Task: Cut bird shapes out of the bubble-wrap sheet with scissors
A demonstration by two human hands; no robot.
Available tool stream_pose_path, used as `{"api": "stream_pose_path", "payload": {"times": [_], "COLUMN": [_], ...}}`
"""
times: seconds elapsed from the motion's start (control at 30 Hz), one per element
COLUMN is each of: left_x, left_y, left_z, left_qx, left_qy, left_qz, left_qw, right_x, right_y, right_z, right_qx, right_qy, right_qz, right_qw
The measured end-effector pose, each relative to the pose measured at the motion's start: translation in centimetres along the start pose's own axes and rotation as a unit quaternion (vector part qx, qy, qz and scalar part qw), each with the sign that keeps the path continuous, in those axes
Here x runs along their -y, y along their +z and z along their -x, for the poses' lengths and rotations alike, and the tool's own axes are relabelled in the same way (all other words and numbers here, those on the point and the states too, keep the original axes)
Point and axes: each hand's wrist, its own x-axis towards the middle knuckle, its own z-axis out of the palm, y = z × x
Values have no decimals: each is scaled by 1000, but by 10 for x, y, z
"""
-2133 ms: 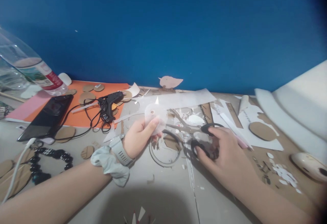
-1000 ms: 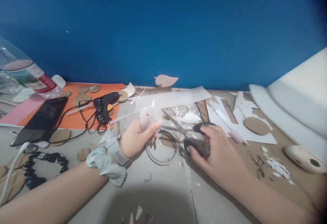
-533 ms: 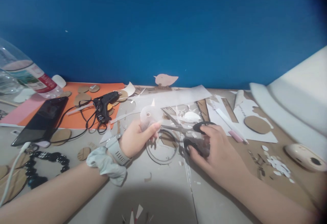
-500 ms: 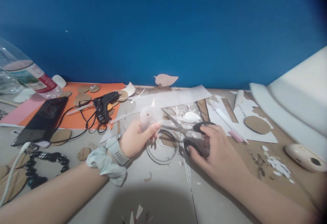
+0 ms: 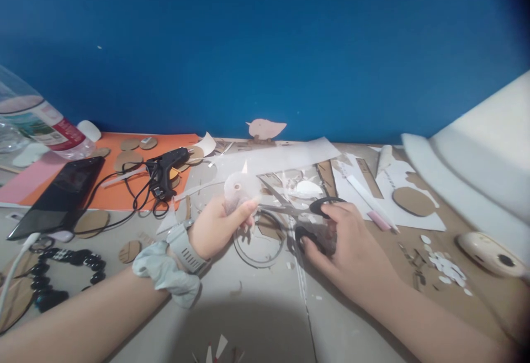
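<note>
My left hand (image 5: 223,225) pinches a pale paper bird cutout (image 5: 239,186) with a round eye and a pointed tip, between thumb and fingers. My right hand (image 5: 348,250) has thumb and fingers in the black handles of a pair of scissors (image 5: 290,208). The scissor blades are spread apart and point left, towards the cutout and the left fingertips. Whether a blade touches the paper I cannot tell. Below the hands, a round clear ring-shaped thing (image 5: 260,263) lies on the table.
A pink paper bird (image 5: 267,129) stands against the blue wall. On the left are a glue gun (image 5: 165,170), a phone (image 5: 58,197), a plastic bottle (image 5: 53,128) and a black bead bracelet (image 5: 68,255). To the right lie cardboard discs (image 5: 414,201), paper scraps (image 5: 447,268) and a pen (image 5: 368,197).
The whole view has shifted slightly, so things sit a little further left. Both hands keep their grip, and the scissor blades stay spread.
</note>
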Motion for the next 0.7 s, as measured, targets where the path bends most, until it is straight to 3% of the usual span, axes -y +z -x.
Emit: {"api": "stream_pose_path", "payload": {"times": [0.7], "left_x": [-2], "left_y": [1], "left_z": [0], "left_qx": [0], "left_qy": [-10], "left_qz": [-2], "left_qw": [1000], "right_x": [1], "right_y": [2], "right_z": [0], "right_qx": [-4], "right_qy": [-1], "right_qz": [4], "right_qw": [1000]}}
